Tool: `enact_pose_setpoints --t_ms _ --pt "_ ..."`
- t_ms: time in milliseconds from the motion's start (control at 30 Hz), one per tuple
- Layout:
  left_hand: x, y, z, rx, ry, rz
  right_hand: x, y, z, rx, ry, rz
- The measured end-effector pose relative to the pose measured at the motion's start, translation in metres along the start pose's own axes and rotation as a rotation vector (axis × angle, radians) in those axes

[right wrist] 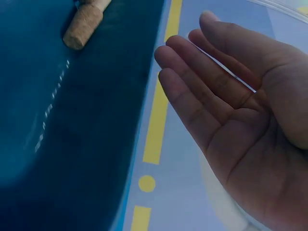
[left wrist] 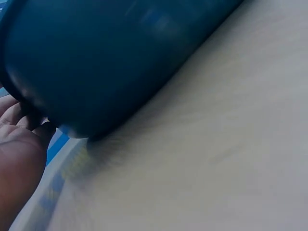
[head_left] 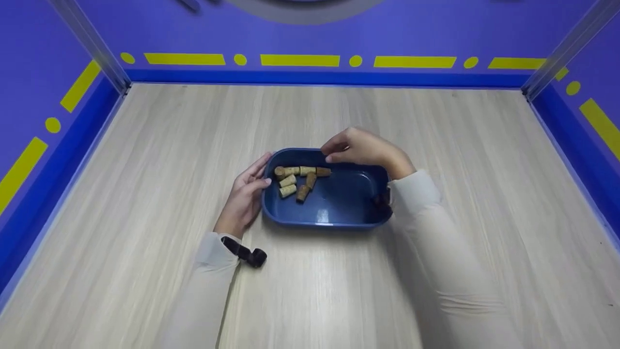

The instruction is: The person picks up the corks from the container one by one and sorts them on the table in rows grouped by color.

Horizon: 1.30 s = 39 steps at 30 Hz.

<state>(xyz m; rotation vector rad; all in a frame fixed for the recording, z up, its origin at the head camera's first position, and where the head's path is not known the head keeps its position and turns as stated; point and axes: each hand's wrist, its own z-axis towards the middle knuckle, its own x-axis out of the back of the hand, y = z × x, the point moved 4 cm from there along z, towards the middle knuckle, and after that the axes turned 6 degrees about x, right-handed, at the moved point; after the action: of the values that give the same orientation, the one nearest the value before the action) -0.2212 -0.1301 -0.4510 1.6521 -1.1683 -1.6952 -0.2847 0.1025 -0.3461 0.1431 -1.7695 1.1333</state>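
A dark blue plastic tub (head_left: 334, 198) with rounded corners is in the middle of the head view. Several corks (head_left: 287, 180) lie loose at its left end, some pale and some brown. My left hand (head_left: 244, 198) grips the tub's left end, thumb over the rim and fingers along the outer wall. Over the far rim hovers my right hand (head_left: 365, 148), its fingers loosely bent and nothing in them. The right wrist view shows that bare palm (right wrist: 245, 125) beside the tub wall, with one brown cork (right wrist: 83, 28) inside the tub.
The tub is on a pale wood-grain table (head_left: 169, 160). Blue panels with yellow dashes (head_left: 300, 60) enclose the table at the back and both sides. A black strap with a small camera (head_left: 252, 254) sits on the left wrist, close to the tub's near left corner.
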Motion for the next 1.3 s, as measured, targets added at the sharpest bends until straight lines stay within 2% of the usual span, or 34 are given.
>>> enact_pose_setpoints --t_ms 233,533,800,1100,1300 --pt "0.004 0.0 -0.004 -0.022 0.002 0.003 -0.016 -0.005 0.018 0.02 -0.048 -0.034" --pt "0.007 0.0 -0.003 -0.03 -0.016 -0.005 -0.028 -0.009 0.03 -0.022 -0.076 -0.042" --pt "0.007 0.0 -0.003 -0.038 -0.009 0.001 -0.038 -0.009 0.037 -0.039 -0.097 -0.084" --pt "0.007 0.001 -0.005 -0.05 -0.016 0.006 -0.049 -0.011 0.042 0.007 -0.124 -0.126" --pt "0.008 0.0 -0.006 -0.035 -0.006 0.011 -0.053 -0.012 0.041 -0.009 -0.124 -0.149"
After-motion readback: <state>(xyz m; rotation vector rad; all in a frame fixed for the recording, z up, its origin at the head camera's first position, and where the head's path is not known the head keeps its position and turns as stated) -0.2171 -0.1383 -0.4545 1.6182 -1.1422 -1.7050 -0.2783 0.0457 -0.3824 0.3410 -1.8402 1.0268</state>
